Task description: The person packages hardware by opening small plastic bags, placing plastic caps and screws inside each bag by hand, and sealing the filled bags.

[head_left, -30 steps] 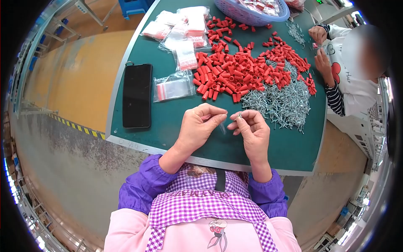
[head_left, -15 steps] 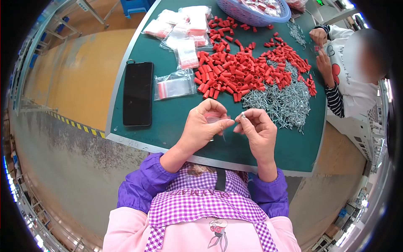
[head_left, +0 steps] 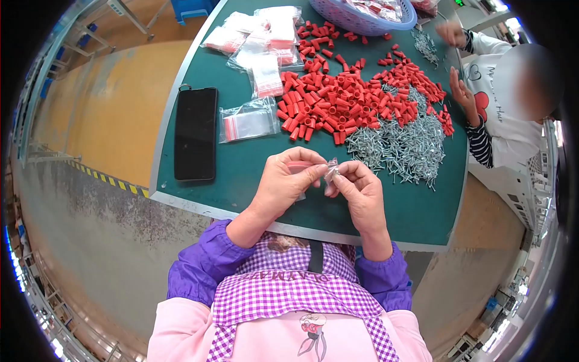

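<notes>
Over the front part of the green table, my left hand (head_left: 288, 181) pinches a small clear plastic bag (head_left: 298, 166) with a red strip. My right hand (head_left: 360, 194) is closed at the bag's clear end, its fingertips close to those of my left hand; whether screws are between them is too small to tell. Beyond my hands lies a heap of red plastic plugs (head_left: 338, 99). Silver screws (head_left: 401, 151) are piled at its right side. An empty-looking clear bag (head_left: 249, 125) lies flat left of the heap, below a stack of similar bags (head_left: 265, 69).
A black phone (head_left: 195, 134) lies near the left edge of the green table (head_left: 241, 184). At the back stands a purple basket (head_left: 362, 23) holding filled bags. Another person's hands (head_left: 459, 90) are over the right edge, near a few more screws (head_left: 425, 47).
My hands have come together, and clear plastic now shows between my fingertips. My right hand has moved left. The other person's hands have moved apart.
</notes>
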`<action>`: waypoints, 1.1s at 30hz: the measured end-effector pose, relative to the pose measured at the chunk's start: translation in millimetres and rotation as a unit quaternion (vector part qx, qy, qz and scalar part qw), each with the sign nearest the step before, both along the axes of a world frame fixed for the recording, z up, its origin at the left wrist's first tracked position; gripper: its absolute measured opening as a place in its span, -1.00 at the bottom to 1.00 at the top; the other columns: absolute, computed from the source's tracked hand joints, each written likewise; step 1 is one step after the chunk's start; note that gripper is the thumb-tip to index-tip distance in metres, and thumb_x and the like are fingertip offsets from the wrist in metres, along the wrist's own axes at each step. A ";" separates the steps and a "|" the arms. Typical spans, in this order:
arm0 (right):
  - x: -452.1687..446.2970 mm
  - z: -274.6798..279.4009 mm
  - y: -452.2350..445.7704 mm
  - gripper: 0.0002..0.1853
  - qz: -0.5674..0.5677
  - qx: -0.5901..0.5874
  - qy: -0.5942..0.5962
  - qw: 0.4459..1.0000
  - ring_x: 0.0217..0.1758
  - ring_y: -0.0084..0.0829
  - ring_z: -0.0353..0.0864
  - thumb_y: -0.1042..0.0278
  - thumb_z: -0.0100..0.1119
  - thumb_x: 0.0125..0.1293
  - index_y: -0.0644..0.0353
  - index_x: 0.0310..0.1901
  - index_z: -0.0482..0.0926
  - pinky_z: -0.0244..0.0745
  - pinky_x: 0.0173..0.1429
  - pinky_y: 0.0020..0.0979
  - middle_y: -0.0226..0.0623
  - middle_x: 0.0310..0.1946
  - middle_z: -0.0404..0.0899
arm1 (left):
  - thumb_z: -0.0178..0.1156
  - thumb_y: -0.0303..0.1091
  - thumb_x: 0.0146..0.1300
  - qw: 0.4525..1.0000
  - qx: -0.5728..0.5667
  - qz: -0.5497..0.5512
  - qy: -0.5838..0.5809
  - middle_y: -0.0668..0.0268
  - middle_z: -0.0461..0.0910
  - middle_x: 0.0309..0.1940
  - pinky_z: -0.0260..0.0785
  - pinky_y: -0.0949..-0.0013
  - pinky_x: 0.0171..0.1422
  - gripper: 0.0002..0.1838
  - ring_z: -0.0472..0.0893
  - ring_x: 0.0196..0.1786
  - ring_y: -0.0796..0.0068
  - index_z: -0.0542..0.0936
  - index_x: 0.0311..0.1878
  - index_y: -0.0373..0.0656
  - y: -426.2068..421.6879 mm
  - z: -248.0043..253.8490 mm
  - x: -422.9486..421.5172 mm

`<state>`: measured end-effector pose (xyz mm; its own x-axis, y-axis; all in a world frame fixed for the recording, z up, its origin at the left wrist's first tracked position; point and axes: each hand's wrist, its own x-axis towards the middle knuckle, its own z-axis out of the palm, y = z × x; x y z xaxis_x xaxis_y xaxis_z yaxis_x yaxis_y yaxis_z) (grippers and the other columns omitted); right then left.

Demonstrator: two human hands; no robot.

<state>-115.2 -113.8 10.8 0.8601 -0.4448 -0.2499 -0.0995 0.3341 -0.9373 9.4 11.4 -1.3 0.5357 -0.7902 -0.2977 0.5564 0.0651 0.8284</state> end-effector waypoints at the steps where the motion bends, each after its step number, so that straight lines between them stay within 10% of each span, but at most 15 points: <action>1: 0.4 -0.1 0.6 -0.85 -0.009 0.000 -0.013 1.000 -0.29 -0.53 0.62 0.49 0.13 0.36 0.35 -0.11 0.47 0.55 -0.17 -0.52 -0.27 -0.26 0.61 | 0.30 -0.46 0.22 1.000 -0.002 0.008 0.005 0.36 0.63 -0.35 0.29 0.68 -0.45 -0.75 0.53 -0.42 0.73 0.61 -0.04 -0.27 -1.4 3.2 -2.0; 21: 0.5 25.4 -1.5 -0.90 -0.049 -0.199 -0.006 0.979 -0.29 -0.49 0.68 0.58 0.11 0.33 0.38 -0.15 0.49 0.57 -0.20 -0.54 -0.23 -0.28 0.63 | 0.32 -0.54 0.18 0.997 -0.062 0.034 -0.043 0.19 0.60 -0.20 0.45 0.59 -0.45 -0.81 0.59 -0.41 0.66 0.45 -0.28 -0.23 -3.1 0.0 -13.3; 33: 8.5 48.9 -10.9 -0.87 0.066 -0.352 0.025 0.933 -0.39 -0.47 0.66 0.58 0.25 0.18 0.35 -0.22 0.57 0.54 -0.31 -0.50 -0.23 -0.36 0.62 | 0.33 -0.57 0.10 0.978 -0.020 0.043 -0.205 0.42 0.57 -0.32 0.44 0.55 -0.10 -0.68 0.56 -0.23 0.65 0.64 -0.03 -0.24 -5.3 -5.9 -14.2</action>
